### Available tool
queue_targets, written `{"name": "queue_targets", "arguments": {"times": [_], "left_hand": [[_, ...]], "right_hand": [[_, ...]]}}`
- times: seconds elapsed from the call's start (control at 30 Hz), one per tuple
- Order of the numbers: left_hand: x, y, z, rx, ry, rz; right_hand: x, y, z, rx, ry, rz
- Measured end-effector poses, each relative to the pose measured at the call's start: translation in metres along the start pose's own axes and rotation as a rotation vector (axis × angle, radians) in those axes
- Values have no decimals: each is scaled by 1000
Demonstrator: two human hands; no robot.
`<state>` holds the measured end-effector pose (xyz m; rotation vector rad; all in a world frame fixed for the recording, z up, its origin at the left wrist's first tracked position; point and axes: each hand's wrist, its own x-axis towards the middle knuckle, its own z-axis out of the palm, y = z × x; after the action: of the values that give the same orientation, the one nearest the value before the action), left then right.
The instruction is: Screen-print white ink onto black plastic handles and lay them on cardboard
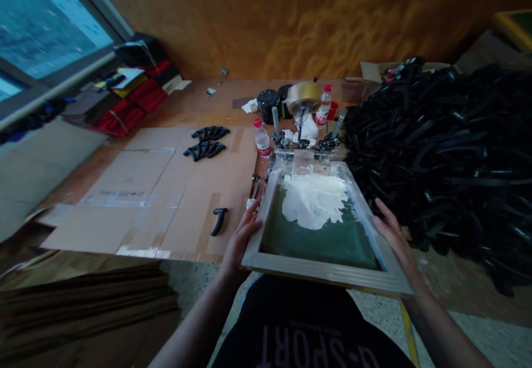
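Observation:
A metal-framed printing screen [320, 271] with green mesh and a smear of white ink [313, 200] is tilted up in front of me, hinged at its far end in clamps [305, 143]. My left hand [242, 238] grips the frame's left rail near the front corner. My right hand [394, 238] holds the right rail. A single black curved plastic part [219, 220] lies on the cardboard just left of my left hand.
A big heap of black curved parts [449, 163] fills the right. Cardboard sheets [166, 190] cover the table, with two small groups of black parts [205, 142]. Two water bottles [262, 139], a tape roll [303, 96] and black jars [267, 105] stand behind the screen.

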<state>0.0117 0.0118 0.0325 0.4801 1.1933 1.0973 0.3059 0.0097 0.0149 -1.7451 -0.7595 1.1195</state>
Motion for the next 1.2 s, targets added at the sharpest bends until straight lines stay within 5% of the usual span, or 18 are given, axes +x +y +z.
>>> {"name": "queue_targets", "arguments": {"times": [0.13, 0.53, 1.2], "left_hand": [[2, -11, -3, -15, -6, -245], [12, -28, -13, -91, 82, -229], [11, -28, -7, -148, 42, -235]], "right_hand": [[-2, 20, 3, 0, -68, 119], [6, 34, 7, -42, -42, 51], [15, 42, -3, -84, -19, 59]]}}
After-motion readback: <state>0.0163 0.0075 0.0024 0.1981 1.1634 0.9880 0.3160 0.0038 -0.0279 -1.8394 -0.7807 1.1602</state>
